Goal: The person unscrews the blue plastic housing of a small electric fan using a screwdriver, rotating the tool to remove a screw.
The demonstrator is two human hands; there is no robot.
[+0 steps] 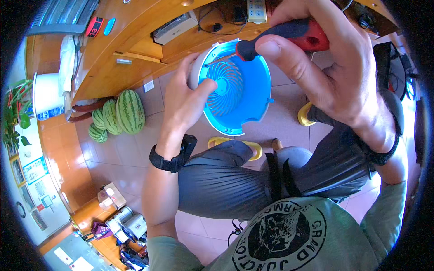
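Observation:
My left hand (pixel 181 99) grips a round blue plastic housing (pixel 257 88) by its left rim, thumb inside the wall and fingers outside. Curved slots fan out from a small hub on the housing's inner face. Small holes dot its rim, and a notch cuts into its lower edge. In my right hand (pixel 337 83) is a screwdriver (pixel 289 37) with a red and black handle. Its thin shaft runs left across the opening, and the tip is at the rim near my left fingers. Whether a screw sits under the tip is too small to tell.
Beyond the housing stands a wooden desk (pixel 135 49), with a white box (pixel 175 28) and a power strip (pixel 257 11) on its shelf. Several watermelons (pixel 130 112) lie on the tiled floor at left. Below the housing are my knees and a yellow slipper (pixel 255 150).

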